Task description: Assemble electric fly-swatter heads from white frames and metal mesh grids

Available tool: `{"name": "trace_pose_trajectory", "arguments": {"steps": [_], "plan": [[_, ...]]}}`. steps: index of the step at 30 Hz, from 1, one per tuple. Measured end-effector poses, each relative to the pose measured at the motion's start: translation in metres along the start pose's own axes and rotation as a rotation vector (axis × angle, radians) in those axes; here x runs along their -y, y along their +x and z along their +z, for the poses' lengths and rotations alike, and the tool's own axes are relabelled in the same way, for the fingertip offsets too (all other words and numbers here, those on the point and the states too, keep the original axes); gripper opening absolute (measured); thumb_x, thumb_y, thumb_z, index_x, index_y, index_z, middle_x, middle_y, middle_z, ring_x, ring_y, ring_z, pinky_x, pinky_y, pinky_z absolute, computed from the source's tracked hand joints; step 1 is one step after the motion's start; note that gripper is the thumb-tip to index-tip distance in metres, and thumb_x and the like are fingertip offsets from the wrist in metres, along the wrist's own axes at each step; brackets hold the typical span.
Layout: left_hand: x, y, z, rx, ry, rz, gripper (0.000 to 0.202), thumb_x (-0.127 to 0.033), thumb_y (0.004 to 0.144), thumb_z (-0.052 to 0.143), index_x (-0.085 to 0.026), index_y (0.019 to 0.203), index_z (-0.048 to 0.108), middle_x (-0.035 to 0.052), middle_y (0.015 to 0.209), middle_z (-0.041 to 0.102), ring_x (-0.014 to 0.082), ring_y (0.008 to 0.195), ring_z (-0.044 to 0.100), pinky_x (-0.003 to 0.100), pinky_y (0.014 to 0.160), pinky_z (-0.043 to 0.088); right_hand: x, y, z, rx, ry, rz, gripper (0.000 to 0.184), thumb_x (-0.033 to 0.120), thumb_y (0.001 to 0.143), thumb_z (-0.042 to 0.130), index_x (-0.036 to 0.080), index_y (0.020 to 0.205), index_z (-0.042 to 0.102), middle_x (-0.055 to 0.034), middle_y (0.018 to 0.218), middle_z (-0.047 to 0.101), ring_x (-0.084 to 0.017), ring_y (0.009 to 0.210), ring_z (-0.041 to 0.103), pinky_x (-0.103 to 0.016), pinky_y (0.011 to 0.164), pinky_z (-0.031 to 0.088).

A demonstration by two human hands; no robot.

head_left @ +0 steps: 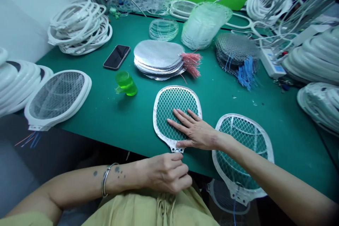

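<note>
A white mosquito-racket frame [169, 104] with a diamond lattice lies flat near the table's front edge, its short neck toward me. My right hand [195, 131] rests on it, fingers spread over the lattice and thumb by the neck. Just below that neck, over my lap, my left hand [169, 173] is closed; whatever its fingers may hold is hidden. Partly behind my right forearm, another racket frame [238, 130] with a blue wire overhangs the edge. Beyond my right hand sits a stack of silver mesh sheets [159, 54] with red wires.
A green glue bottle [126, 83] and a phone [117, 57] are left of the mesh. Dark mesh sheets [235, 47] with blue wires lie right, beside a power strip [272, 64]. Assembled racket heads [57, 95] and white rings [79, 24] occupy the left; clear plastic pieces [203, 24] stand behind.
</note>
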State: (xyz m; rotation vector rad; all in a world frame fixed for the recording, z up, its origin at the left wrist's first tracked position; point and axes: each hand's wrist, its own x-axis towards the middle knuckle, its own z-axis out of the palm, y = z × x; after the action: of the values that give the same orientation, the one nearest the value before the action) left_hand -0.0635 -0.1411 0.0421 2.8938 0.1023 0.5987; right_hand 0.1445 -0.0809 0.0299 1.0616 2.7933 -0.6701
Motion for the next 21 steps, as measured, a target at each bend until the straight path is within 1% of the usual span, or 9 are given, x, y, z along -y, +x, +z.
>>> {"name": "trace_pose_trajectory", "arguments": {"steps": [3,6,9,11,14,17,18,19,21], "plan": [[0.019,0.001,-0.021,0.111,-0.290,-0.096,0.017,-0.017,0.089,0.054,-0.019,0.076,0.064,-0.0003,0.067,0.066,0.0127,0.061,0.061,0.024,0.074,0.054,0.002,-0.001,-0.001,-0.013,0.001,-0.001,0.082,0.070,0.088,0.035,0.030,0.153,0.005,-0.0094,0.158,-0.006,-0.031,0.145,-0.001,-0.057,0.116,0.003],[0.039,-0.006,-0.035,0.045,-0.454,-0.474,0.020,-0.036,0.092,0.059,-0.024,0.107,0.065,-0.0015,0.100,0.073,0.0122,0.089,0.068,0.019,0.083,0.053,0.004,-0.001,-0.004,0.030,0.066,-0.003,0.081,0.069,0.089,0.036,0.030,0.152,0.003,-0.0097,0.157,-0.007,-0.033,0.145,0.000,-0.060,0.115,0.005],[0.056,-0.021,-0.025,-0.056,-0.039,-0.758,0.040,-0.032,0.097,0.049,-0.024,0.135,0.051,0.0040,0.136,0.057,0.0199,0.122,0.056,0.032,0.101,0.048,0.007,0.000,-0.011,0.096,0.192,0.029,0.083,0.068,0.089,0.037,0.031,0.152,-0.001,-0.0064,0.157,-0.008,-0.030,0.145,-0.006,-0.060,0.115,0.000],[0.065,-0.033,-0.007,-0.029,0.203,-0.737,0.051,-0.033,0.096,0.048,-0.021,0.145,0.040,0.0068,0.146,0.047,0.0243,0.131,0.049,0.038,0.104,0.045,0.007,-0.002,-0.025,0.136,0.291,0.061,0.089,0.068,0.087,0.041,0.026,0.152,-0.001,-0.0079,0.158,-0.006,-0.029,0.145,-0.006,-0.057,0.116,-0.002],[0.076,-0.047,0.020,-0.024,0.362,-0.632,0.061,-0.039,0.095,0.047,-0.019,0.150,0.030,0.0063,0.148,0.043,0.0240,0.132,0.046,0.038,0.107,0.043,0.000,-0.001,-0.072,0.292,0.414,0.026,0.090,0.067,0.084,0.050,0.022,0.153,0.013,-0.0134,0.158,0.015,-0.030,0.145,0.007,-0.056,0.117,0.005],[0.086,-0.054,0.032,-0.124,0.484,-0.553,0.060,-0.044,0.096,0.044,-0.018,0.149,0.033,0.0041,0.142,0.051,0.0205,0.128,0.052,0.033,0.109,0.040,-0.026,0.024,-0.144,0.404,0.471,0.083,0.064,0.060,0.080,0.062,0.028,0.135,0.054,-0.0080,0.125,0.065,-0.029,0.125,0.052,-0.052,0.110,0.033],[0.088,-0.055,0.034,-0.157,0.521,-0.535,0.059,-0.047,0.097,0.043,-0.019,0.148,0.036,0.0029,0.140,0.053,0.0193,0.125,0.054,0.031,0.109,0.040,-0.039,0.041,-0.170,0.334,0.470,0.175,0.051,0.056,0.080,0.065,0.026,0.121,0.066,-0.0058,0.107,0.073,-0.026,0.107,0.065,-0.044,0.099,0.046],[0.088,-0.056,0.035,-0.183,0.551,-0.519,0.058,-0.050,0.097,0.043,-0.020,0.146,0.040,0.0013,0.138,0.055,0.0182,0.122,0.056,0.028,0.107,0.042,-0.053,0.063,-0.193,0.107,0.427,0.321,0.038,0.051,0.082,0.065,0.023,0.107,0.072,-0.0040,0.097,0.074,-0.021,0.092,0.069,-0.035,0.088,0.053],[0.088,-0.057,0.041,-0.216,0.570,-0.534,0.052,-0.049,0.097,0.045,-0.024,0.142,0.047,-0.0028,0.134,0.058,0.0164,0.117,0.061,0.025,0.100,0.049,-0.081,0.118,-0.232,-0.128,0.317,0.481,0.035,0.041,0.096,0.048,0.016,0.112,0.068,-0.0074,0.104,0.072,-0.017,0.095,0.067,-0.030,0.086,0.052]]}}
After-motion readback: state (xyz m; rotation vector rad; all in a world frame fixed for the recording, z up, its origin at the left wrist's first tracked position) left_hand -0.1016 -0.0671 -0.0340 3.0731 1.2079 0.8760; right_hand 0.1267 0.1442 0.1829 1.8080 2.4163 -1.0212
